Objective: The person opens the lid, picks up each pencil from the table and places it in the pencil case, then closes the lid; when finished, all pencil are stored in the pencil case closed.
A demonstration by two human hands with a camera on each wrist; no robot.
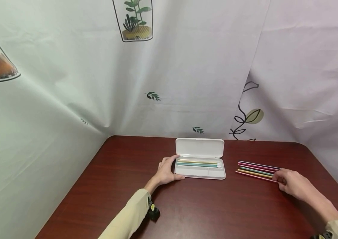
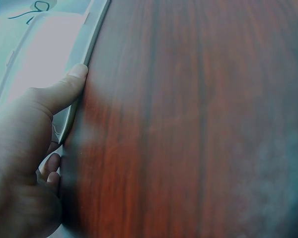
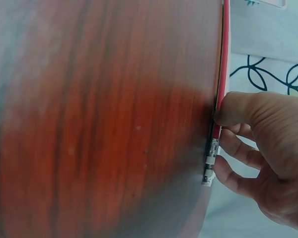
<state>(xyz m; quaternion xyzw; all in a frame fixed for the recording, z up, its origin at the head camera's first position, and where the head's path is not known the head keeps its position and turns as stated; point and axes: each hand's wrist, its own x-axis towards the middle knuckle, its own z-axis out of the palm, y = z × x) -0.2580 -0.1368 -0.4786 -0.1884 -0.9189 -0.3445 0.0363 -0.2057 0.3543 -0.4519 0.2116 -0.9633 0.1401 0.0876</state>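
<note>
An open white pencil case lies on the table, its lid raised at the back. Several pencils, yellow and teal, lie side by side in its rear compartment. My left hand grips the case's left end, thumb along the front edge; the left wrist view shows that thumb against the rim. To the right, several coloured pencils lie in a loose row. My right hand holds the eraser end of the nearest one, a red pencil, between thumb and fingers. Some fingertips are hidden.
The dark red-brown wooden table carries the case and pencils. White fabric with printed plants hangs behind the table and along its sides, close to the back edge.
</note>
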